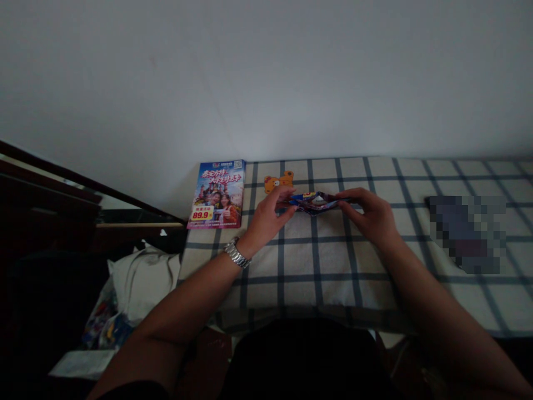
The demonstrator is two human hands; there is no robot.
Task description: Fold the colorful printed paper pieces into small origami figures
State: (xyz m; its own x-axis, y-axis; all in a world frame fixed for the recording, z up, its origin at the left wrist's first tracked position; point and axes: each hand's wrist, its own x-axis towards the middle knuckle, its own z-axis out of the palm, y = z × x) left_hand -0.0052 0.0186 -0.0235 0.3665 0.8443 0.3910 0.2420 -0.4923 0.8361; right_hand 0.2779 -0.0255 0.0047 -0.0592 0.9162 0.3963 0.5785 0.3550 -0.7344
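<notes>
Pinching folded paper [315,203] | left hand [266,218] | right hand [371,215] | over checked cloth [333,261]

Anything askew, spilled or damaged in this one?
Nothing is spilled or damaged. The left hand and right hand pinch a folded paper over the checked cloth. The flyer lies past the cloth's left edge, above a floor heap of bags and papers. A pixelated patch hides whatever lies on the right.

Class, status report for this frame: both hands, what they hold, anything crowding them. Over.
Report: left hand and right hand pinch folded printed paper by its ends; orange bear cutout just behind; flyer left.
</notes>
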